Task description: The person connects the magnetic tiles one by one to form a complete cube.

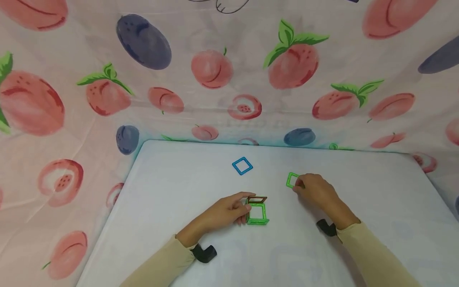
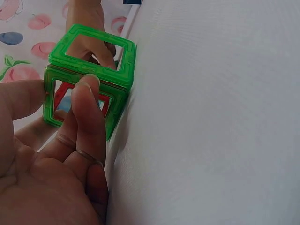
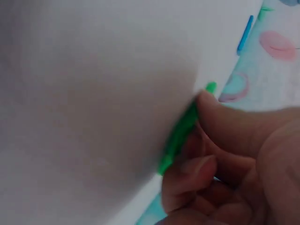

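Green box frame (image 1: 257, 221), built of square plastic panels that meet edge to edge, stands near the middle of the pale surface (image 1: 161, 179), the left hand's (image 1: 224, 211) grip closed on its left side with thumb and fingers curled about the panel. To its right, well apart, the right hand (image 1: 317, 193) pinches a loose green square (image 1: 289, 179) between thumb and fingers; whether its edge touches the surface is hard to tell. Trouble, if it comes, would likely start at the seams: a squeeze too firm on the left could buckle the corner, and a slip of the left fingers could let the red panel (image 2: 62, 95) on the far side fold away. A knock from the loose square, brought in crooked, might also spring the walls apart. Glossy and translucent, the panels are hollow squares with rounded corners and segmented rims, light and stiff by the look of them. Beyond, a blue square (image 1: 238, 168) lies cornerwise on the smooth, matt surface, before fruit-printed, softly creased sheeting (image 1: 215, 131).
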Demonstrator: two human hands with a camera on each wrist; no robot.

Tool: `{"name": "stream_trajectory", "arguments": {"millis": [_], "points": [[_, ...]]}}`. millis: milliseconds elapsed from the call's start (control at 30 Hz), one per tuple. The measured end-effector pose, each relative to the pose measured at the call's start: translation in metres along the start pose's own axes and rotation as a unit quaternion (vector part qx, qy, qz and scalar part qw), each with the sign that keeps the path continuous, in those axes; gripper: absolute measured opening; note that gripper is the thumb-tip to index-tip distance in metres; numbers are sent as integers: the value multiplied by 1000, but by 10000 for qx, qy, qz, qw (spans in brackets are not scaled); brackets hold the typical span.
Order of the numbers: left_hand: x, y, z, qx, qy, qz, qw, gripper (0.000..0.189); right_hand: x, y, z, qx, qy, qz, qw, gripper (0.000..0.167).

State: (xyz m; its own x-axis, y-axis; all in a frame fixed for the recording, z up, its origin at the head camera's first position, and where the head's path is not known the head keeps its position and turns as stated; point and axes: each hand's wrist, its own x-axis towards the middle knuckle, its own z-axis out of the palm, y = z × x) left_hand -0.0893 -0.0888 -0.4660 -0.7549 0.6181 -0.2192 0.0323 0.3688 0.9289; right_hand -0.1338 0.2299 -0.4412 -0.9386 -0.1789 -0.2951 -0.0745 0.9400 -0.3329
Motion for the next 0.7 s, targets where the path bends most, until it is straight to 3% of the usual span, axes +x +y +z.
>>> {"name": "stream_trajectory", "arguments": {"millis": [200, 333, 400, 500, 700], "points": [[-2, 2, -2, 2, 16, -18, 10000, 42, -16, -15, 5, 156, -593, -494, 9969, 18], [-2, 2, -3, -17, 19, -20, 10000, 43, -30, -26, 11, 961, -859, -797, 9884, 24], [-1, 1, -2, -39, 14, -32, 10000, 43, -33, -30, 14, 1638, -1171, -761, 9766, 29], [-1, 0, -1, -64, 11, -31, 10000, 43, -35, -34, 19, 2761, -1771, -617, 9427, 35], [2, 3, -2, -65, 15, -23, 10000, 41, -36, -42, 28, 4585, -2759, -629, 8424, 39]]}}
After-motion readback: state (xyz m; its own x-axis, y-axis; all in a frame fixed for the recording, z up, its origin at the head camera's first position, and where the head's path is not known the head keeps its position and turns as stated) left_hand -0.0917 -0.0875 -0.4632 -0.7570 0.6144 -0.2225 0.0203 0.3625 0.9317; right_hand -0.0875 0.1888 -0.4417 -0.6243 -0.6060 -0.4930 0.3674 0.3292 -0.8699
